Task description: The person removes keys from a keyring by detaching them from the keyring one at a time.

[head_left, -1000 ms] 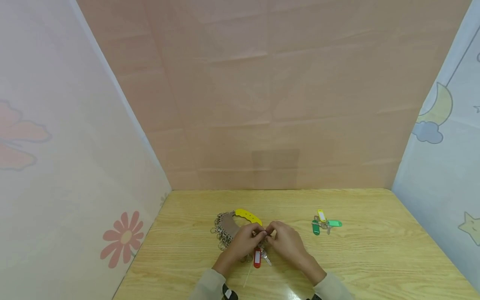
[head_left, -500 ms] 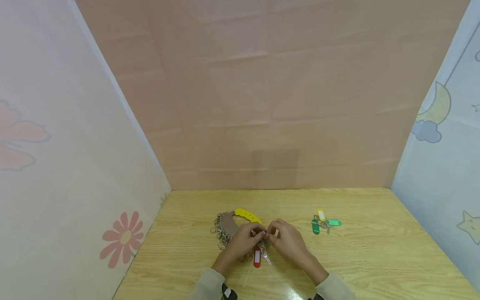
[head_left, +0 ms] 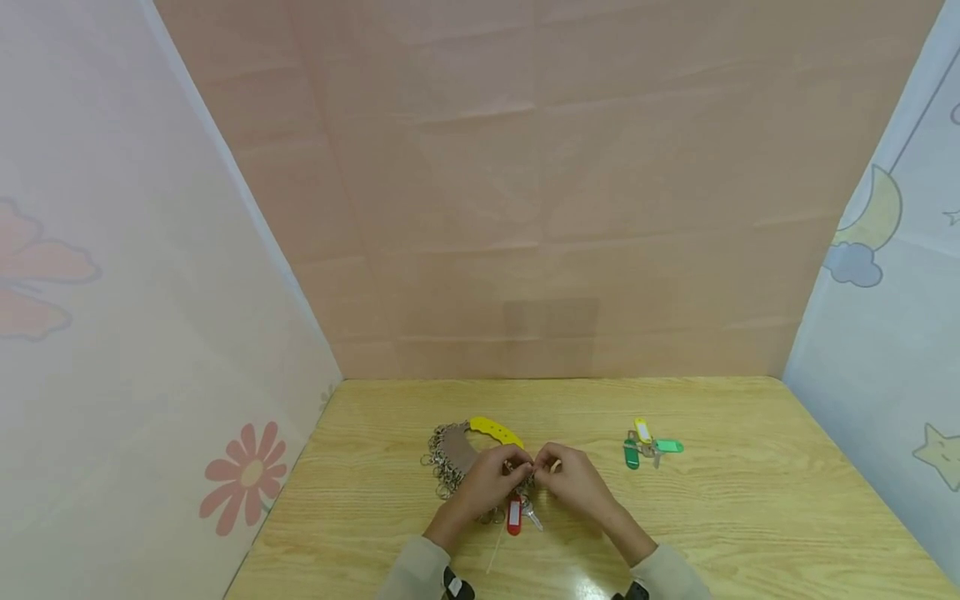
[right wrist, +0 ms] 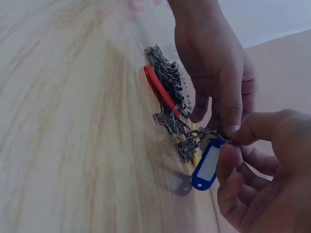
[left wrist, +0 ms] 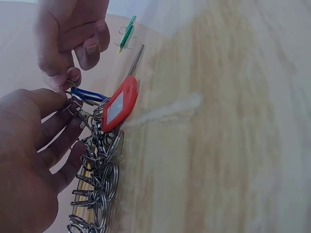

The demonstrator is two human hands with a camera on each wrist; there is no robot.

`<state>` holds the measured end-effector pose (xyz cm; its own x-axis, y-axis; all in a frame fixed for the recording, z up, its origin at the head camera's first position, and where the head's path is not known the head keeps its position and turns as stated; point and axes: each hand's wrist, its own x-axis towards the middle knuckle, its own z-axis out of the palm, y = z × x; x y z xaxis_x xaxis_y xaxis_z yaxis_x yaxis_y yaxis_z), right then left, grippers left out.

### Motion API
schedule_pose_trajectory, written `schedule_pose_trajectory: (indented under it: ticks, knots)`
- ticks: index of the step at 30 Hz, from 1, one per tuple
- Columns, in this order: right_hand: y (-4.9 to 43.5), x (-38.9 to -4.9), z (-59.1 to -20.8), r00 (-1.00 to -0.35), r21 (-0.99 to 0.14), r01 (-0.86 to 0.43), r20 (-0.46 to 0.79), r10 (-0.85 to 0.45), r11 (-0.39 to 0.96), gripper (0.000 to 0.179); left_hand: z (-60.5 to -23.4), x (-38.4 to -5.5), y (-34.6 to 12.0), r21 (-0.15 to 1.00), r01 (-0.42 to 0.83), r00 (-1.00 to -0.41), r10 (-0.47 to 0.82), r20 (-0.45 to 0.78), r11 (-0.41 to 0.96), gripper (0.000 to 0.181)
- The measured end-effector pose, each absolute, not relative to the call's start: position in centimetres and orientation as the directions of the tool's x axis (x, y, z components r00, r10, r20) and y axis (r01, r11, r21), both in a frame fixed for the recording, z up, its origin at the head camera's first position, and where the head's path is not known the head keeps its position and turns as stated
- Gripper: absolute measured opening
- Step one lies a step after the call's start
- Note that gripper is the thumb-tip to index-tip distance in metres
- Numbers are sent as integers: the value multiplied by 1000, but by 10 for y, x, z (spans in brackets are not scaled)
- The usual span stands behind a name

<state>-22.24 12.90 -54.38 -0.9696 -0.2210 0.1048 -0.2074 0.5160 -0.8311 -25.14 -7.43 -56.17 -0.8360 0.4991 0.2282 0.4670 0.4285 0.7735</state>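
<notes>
My left hand (head_left: 489,481) and right hand (head_left: 576,481) meet fingertip to fingertip over the right end of a curved key holder. The holder has a grey-brown plate (head_left: 456,448), a yellow grip (head_left: 497,432) and many metal clasps and rings (left wrist: 99,194) along its edge. My right fingers pinch the split ring of a blue key tag (right wrist: 206,166), which hangs below them. Left thumb and fingers pinch a small metal ring (left wrist: 68,97) at the same spot. A red key tag (head_left: 513,515) and a silver key (head_left: 532,514) hang from the holder beside the hands.
To the right on the wooden table (head_left: 750,500) lie keys with a yellow tag (head_left: 642,430), a dark green tag (head_left: 632,454) and a light green tag (head_left: 669,446). A thin pale strip (head_left: 495,552) lies near the front. Cloth walls (head_left: 450,250) enclose the table.
The hands stay at the same spot. The right hand and its fingertips shift only slightly at the rings; the holder and the tags on the table stay put.
</notes>
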Motion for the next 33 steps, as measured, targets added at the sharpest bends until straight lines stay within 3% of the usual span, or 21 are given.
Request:
schedule_pose_trajectory:
  ticks: [10, 33]
  knots:
    - [128, -224, -548, -973, -870, -163, 65, -220, 466, 5, -564, -250, -75, 809, 429, -843, 499, 199, 401, 15]
    - [117, -222, -550, -988, -809, -143, 86, -127, 570, 6, -564, -250, -72, 812, 416, -858, 472, 202, 410, 15]
